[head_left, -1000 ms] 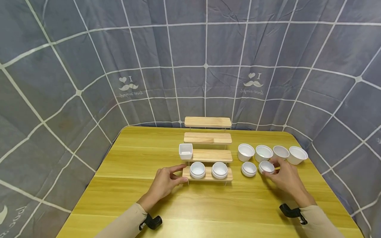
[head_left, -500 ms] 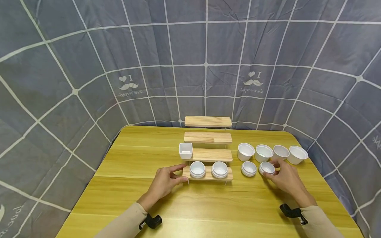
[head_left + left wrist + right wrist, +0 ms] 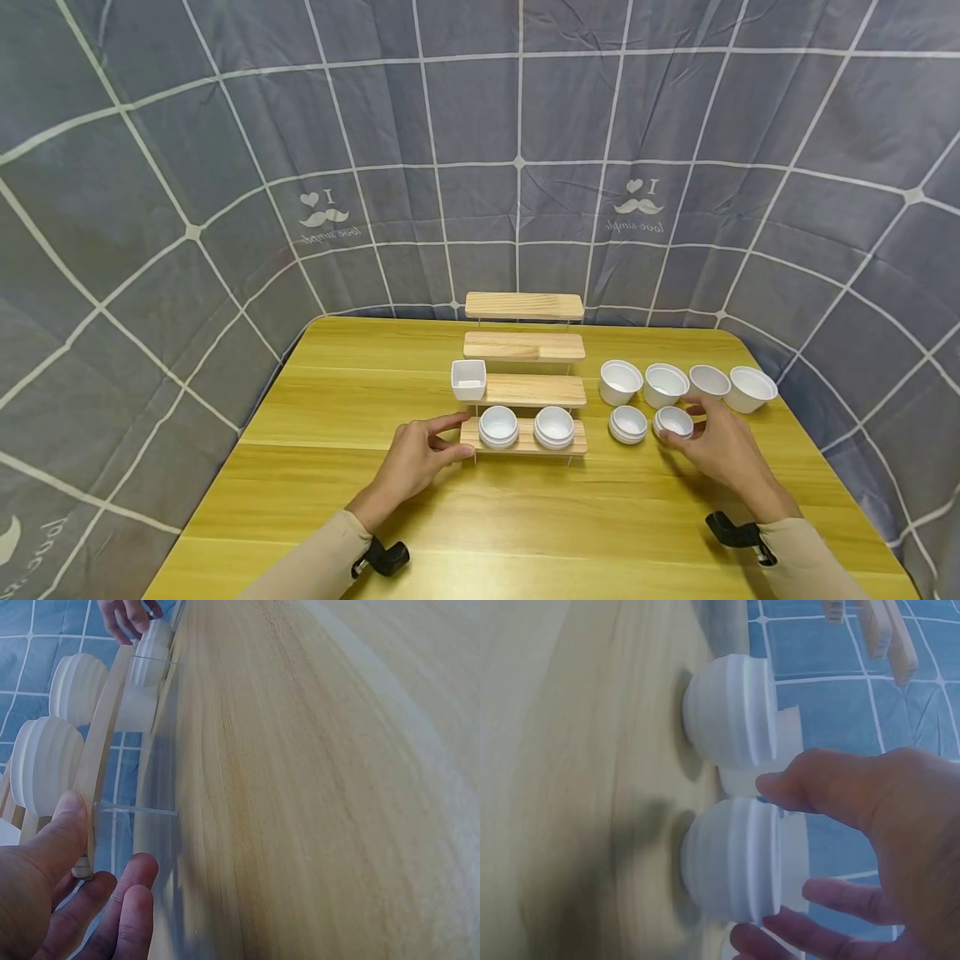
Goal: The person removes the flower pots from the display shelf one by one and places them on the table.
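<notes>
A stepped wooden display rack [image 3: 517, 389] stands mid-table. At the left end of its lowest board, my left hand [image 3: 422, 450] pinches the board, thumb at the edge and fingers below in the left wrist view. Two round white ramekins [image 3: 498, 428] sit on that board, and a square white bowl [image 3: 468, 381] is on the left of the board above. To the right, my right hand [image 3: 726, 446] holds another round ramekin [image 3: 731, 859] on the table between thumb and fingertips at its rim. A similar ramekin [image 3: 627, 425] stands just left of it.
Behind the two table ramekins, several larger white cups [image 3: 620, 382] form a row, one partly hidden by my right hand. A grey grid-patterned curtain [image 3: 517, 208] surrounds the wooden table [image 3: 360, 358] at the back and sides.
</notes>
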Demonstrator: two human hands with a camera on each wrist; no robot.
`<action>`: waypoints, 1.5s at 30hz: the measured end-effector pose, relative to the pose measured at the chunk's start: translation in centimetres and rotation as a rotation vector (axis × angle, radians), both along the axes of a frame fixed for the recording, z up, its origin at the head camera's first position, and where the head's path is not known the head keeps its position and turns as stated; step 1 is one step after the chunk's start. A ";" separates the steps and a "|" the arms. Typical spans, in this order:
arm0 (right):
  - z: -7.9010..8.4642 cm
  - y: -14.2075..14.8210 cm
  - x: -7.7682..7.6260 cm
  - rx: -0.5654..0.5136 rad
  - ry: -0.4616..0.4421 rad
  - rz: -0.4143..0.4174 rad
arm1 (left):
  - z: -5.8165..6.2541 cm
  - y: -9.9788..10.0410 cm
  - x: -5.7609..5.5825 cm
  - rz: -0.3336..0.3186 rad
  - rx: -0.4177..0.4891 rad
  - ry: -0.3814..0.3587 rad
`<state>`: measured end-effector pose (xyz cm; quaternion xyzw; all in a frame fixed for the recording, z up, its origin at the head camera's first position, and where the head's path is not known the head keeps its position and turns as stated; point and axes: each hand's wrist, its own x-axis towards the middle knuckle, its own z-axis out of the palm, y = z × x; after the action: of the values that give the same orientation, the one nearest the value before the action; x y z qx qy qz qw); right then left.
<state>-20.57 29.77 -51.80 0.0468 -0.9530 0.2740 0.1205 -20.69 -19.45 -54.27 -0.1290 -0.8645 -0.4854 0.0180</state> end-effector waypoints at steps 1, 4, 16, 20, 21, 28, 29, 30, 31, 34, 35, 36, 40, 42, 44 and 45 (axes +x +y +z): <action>0.1 -0.1 0.0 0.002 0.001 -0.005 | 0.0 0.0 0.0 0.000 -0.002 0.001; 0.5 -0.3 0.2 0.009 0.004 -0.024 | 0.0 0.0 0.0 0.000 -0.006 0.002; 2.2 -2.4 1.0 -0.006 0.179 -0.027 | 0.0 0.1 0.0 -0.005 -0.018 0.009; 2.7 -3.7 1.1 -0.025 0.255 -0.010 | 0.1 0.1 0.0 -0.006 -0.010 0.002; 2.8 -4.0 1.1 -0.029 0.265 -0.008 | 0.1 0.1 -0.1 -0.005 -0.009 0.002; 3.6 -6.4 0.9 -0.038 0.314 0.023 | 0.0 0.0 -0.1 -0.011 0.002 0.007; 3.8 -6.8 0.8 -0.041 0.318 0.031 | 0.0 0.0 -0.1 -0.014 0.003 0.011; 3.9 -7.1 0.8 -0.042 0.321 0.040 | -0.1 -0.1 -0.1 -0.019 0.003 0.017; 4.0 -7.4 0.7 -0.039 0.324 0.047 | -0.1 -0.1 -0.2 -0.022 0.003 0.022; 4.2 -8.3 0.6 -0.042 0.321 0.072 | -0.4 -0.1 -0.2 -0.039 -0.006 0.051; 4.3 -8.6 0.6 -0.048 0.318 0.079 | -0.4 -0.1 -0.3 -0.039 -0.005 0.052; 4.4 -9.0 0.5 -0.053 0.315 0.085 | -0.4 -0.1 -0.3 -0.041 -0.006 0.054; 4.7 -10.4 0.1 -0.073 0.313 0.109 | -0.2 0.1 -0.3 -0.020 -0.002 0.022; 4.9 -11.3 -0.1 -0.077 0.315 0.124 | -0.1 0.2 -0.3 -0.009 -0.004 0.014; 5.1 -12.0 -0.3 -0.077 0.311 0.136 | 0.0 0.3 -0.2 -0.003 -0.004 0.010; 5.2 -12.4 -0.3 -0.078 0.308 0.140 | 0.0 0.3 -0.2 -0.003 0.000 0.009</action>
<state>-20.91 17.39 -46.65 0.1497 -0.9064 0.3078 0.2474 -20.94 -19.14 -54.30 -0.1323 -0.8642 -0.4850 0.0210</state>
